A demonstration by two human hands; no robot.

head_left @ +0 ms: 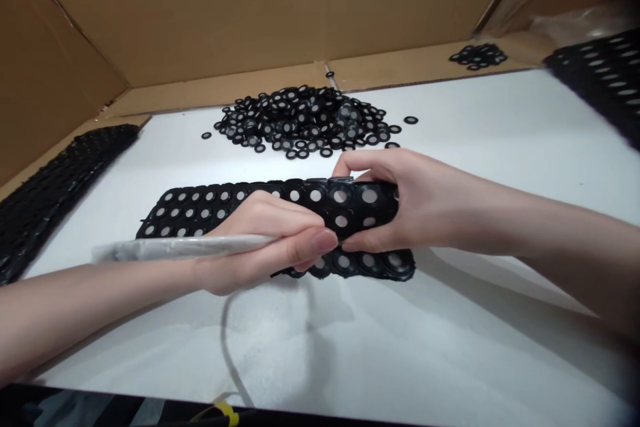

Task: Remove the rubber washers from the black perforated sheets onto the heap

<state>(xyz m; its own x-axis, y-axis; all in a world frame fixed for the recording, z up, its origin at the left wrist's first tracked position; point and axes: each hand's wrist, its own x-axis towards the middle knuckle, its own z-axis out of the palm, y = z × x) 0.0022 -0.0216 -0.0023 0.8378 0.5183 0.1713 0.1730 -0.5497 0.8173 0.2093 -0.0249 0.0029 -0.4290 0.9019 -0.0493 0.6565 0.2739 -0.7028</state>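
A black rubbery sheet [193,203] with rows of round pale centres lies on the white table. My right hand [400,203] grips its right part, thumb in front and fingers behind, lifting and bending it so a lower row shows beneath. My left hand [265,237] is closed on a white pen-like stick [185,248], partly wrapped in clear plastic. The fingertips meet the sheet beside my right thumb; the stick's working end is hidden there. Behind the hands lies a heap of small black rings [300,120] with pale or open middles.
A stack of black dotted sheets [65,173] lies at left, another [605,77] at right near clear plastic. A small ring pile [479,55] and a thin white stick [331,77] are at the back. Cardboard walls [280,7] enclose the table. A yellow strip [227,412] shows at the front edge.
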